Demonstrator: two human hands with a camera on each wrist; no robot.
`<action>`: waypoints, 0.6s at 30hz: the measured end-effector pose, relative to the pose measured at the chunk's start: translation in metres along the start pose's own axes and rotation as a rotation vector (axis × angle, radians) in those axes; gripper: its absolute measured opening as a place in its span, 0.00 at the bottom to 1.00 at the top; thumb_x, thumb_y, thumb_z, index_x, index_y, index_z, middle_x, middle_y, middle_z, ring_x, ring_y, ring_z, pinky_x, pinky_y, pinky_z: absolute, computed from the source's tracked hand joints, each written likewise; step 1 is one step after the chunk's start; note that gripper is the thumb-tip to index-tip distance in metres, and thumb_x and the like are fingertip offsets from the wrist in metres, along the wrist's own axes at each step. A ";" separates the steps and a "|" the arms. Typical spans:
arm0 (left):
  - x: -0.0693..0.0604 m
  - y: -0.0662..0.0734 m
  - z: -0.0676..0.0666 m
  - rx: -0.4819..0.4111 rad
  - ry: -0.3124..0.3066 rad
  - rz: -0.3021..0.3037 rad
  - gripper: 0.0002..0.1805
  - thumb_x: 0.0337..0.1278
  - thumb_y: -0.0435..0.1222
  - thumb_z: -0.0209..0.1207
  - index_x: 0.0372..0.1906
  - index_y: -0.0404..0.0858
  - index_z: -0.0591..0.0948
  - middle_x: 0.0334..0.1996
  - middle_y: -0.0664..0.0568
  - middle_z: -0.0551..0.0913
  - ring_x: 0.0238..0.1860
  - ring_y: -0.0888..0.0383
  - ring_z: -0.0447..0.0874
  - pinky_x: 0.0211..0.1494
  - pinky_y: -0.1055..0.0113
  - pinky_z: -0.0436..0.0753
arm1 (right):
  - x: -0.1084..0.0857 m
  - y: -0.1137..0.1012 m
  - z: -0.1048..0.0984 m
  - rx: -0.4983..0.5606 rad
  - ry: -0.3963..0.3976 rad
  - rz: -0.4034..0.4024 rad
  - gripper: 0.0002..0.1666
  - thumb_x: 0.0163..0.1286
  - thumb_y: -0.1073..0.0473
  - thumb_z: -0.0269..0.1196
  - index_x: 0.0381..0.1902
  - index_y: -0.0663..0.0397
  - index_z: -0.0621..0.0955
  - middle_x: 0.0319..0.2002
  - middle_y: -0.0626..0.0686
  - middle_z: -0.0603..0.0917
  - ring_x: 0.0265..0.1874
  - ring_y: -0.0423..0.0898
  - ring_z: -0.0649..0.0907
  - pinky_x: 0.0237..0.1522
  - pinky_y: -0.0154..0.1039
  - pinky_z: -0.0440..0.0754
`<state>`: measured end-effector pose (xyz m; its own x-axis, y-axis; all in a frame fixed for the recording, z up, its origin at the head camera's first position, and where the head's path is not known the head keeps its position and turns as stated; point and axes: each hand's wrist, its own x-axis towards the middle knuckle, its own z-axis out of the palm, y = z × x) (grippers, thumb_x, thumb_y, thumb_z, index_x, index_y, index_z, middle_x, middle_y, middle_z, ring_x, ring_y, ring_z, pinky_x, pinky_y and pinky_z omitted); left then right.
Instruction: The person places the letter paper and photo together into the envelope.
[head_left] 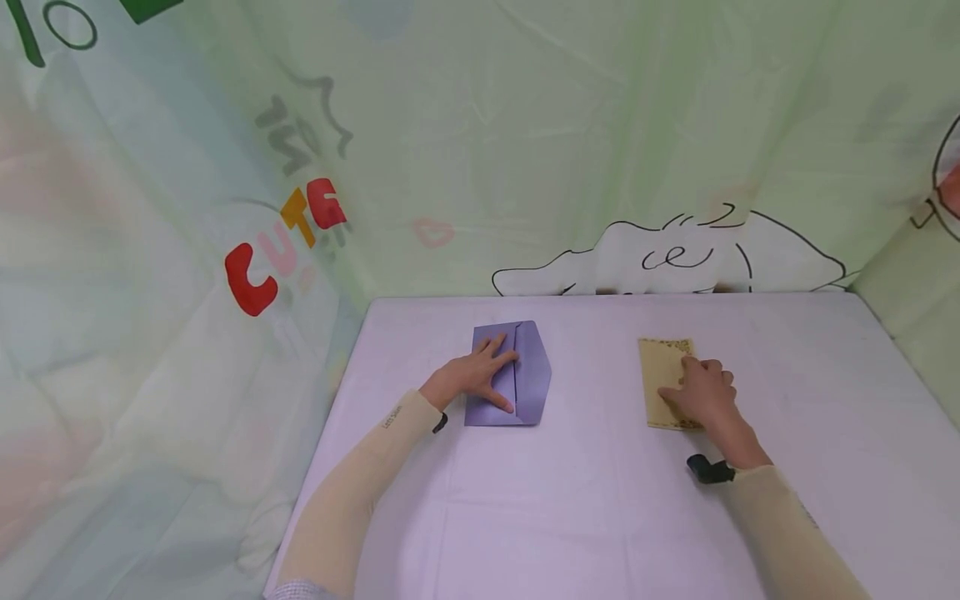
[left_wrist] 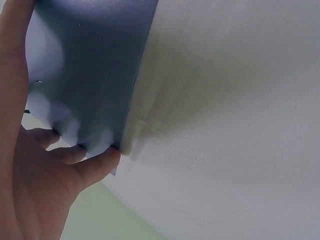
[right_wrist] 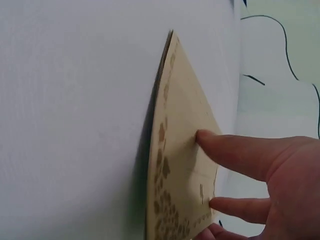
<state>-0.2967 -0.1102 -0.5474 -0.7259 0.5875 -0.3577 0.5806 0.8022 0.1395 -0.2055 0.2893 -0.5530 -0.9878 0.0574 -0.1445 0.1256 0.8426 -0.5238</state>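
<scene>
A purple paper envelope [head_left: 532, 375] lies on the table left of centre, its pointed flap to the right. My left hand [head_left: 476, 375] rests on it with fingers and thumb spread; in the left wrist view the fingertips touch the envelope [left_wrist: 95, 65] near its edge. Farther right lies a tan card [head_left: 656, 367] with brown patterned borders. My right hand [head_left: 708, 392] touches its right part. In the right wrist view the thumb and one finger rest on the face of the card [right_wrist: 175, 115]; the other fingers are partly hidden at its edge.
A white cloth [head_left: 570, 517] covers the table. Behind it and at the left hang pale green curtains [head_left: 465, 150] with printed letters and drawings. A dark wrist strap piece [head_left: 708, 469] sits by the right sleeve.
</scene>
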 end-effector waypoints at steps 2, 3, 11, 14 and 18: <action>0.000 0.000 0.000 -0.007 0.002 0.001 0.58 0.40 0.73 0.65 0.78 0.60 0.55 0.83 0.46 0.34 0.82 0.40 0.40 0.66 0.42 0.75 | 0.001 0.002 -0.005 0.015 -0.021 -0.014 0.38 0.74 0.56 0.55 0.69 0.81 0.59 0.63 0.88 0.57 0.60 0.84 0.60 0.57 0.75 0.63; 0.000 0.000 -0.001 -0.008 0.004 0.002 0.58 0.40 0.73 0.66 0.78 0.60 0.55 0.83 0.46 0.34 0.82 0.40 0.40 0.66 0.42 0.75 | 0.002 0.004 -0.007 0.028 -0.026 -0.029 0.35 0.75 0.59 0.52 0.69 0.81 0.59 0.63 0.87 0.57 0.61 0.83 0.60 0.59 0.75 0.63; -0.001 0.001 0.000 -0.003 0.016 0.007 0.58 0.40 0.72 0.66 0.78 0.59 0.56 0.83 0.46 0.35 0.82 0.40 0.42 0.66 0.42 0.75 | 0.006 0.025 -0.013 0.171 -0.009 0.000 0.36 0.63 0.75 0.42 0.72 0.75 0.62 0.68 0.81 0.62 0.43 0.61 0.71 0.38 0.51 0.72; -0.001 0.001 0.001 -0.009 0.014 0.007 0.58 0.40 0.72 0.66 0.78 0.60 0.55 0.83 0.46 0.35 0.82 0.41 0.41 0.66 0.42 0.75 | 0.007 0.034 -0.010 0.222 0.011 0.016 0.35 0.64 0.74 0.43 0.72 0.72 0.64 0.65 0.78 0.65 0.29 0.52 0.71 0.25 0.41 0.70; -0.001 0.001 0.001 -0.009 0.009 -0.001 0.58 0.40 0.72 0.66 0.78 0.60 0.55 0.83 0.47 0.34 0.82 0.41 0.40 0.66 0.42 0.75 | 0.007 0.040 -0.008 0.258 0.045 0.013 0.34 0.67 0.72 0.44 0.72 0.70 0.65 0.61 0.74 0.68 0.22 0.44 0.70 0.21 0.37 0.69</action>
<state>-0.2951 -0.1096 -0.5479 -0.7299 0.5875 -0.3495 0.5764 0.8038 0.1474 -0.2082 0.3271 -0.5683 -0.9884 0.0960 -0.1181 0.1518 0.6775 -0.7197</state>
